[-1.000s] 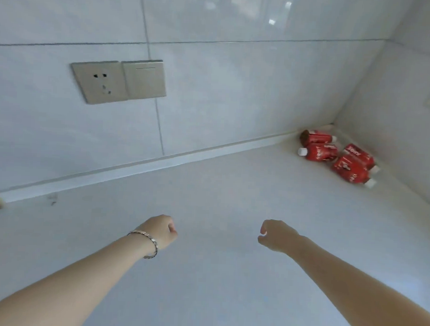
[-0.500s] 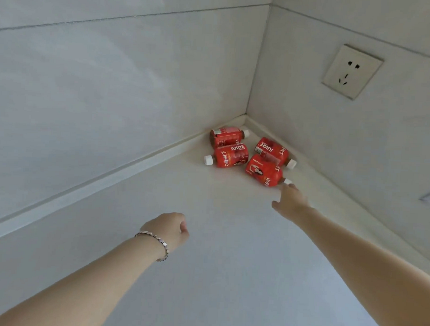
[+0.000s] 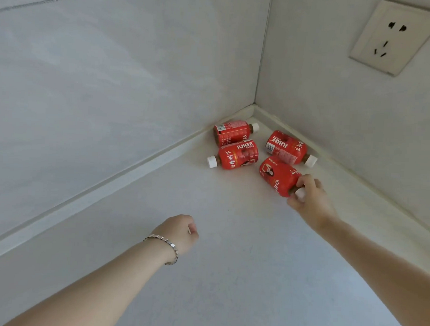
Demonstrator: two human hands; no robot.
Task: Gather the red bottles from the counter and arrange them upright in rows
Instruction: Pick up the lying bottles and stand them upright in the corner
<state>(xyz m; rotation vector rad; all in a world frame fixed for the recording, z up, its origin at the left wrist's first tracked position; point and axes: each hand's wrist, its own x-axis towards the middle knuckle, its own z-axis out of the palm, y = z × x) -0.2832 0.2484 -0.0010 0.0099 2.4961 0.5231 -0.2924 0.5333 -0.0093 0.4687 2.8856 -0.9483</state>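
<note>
Several red juice bottles with white caps lie on their sides in the far corner of the white counter [image 3: 230, 249]. My right hand [image 3: 311, 199] grips the cap end of the nearest bottle [image 3: 277, 176]. Behind it lies another bottle [image 3: 287, 147] along the right wall. To the left a bottle [image 3: 237, 155] points its cap leftward, and one more bottle [image 3: 231, 132] rests against the back wall. My left hand [image 3: 181, 233], with a bracelet on the wrist, hovers over the counter in a loose fist, holding nothing.
Tiled walls meet at the corner just behind the bottles. A wall socket [image 3: 397, 35] sits high on the right wall. A raised ledge [image 3: 109, 183] runs along the foot of the back wall.
My view turned right toward the corner. My right hand reached forward and closed around the nearest bottle's cap end. My left hand stayed in a fist.
</note>
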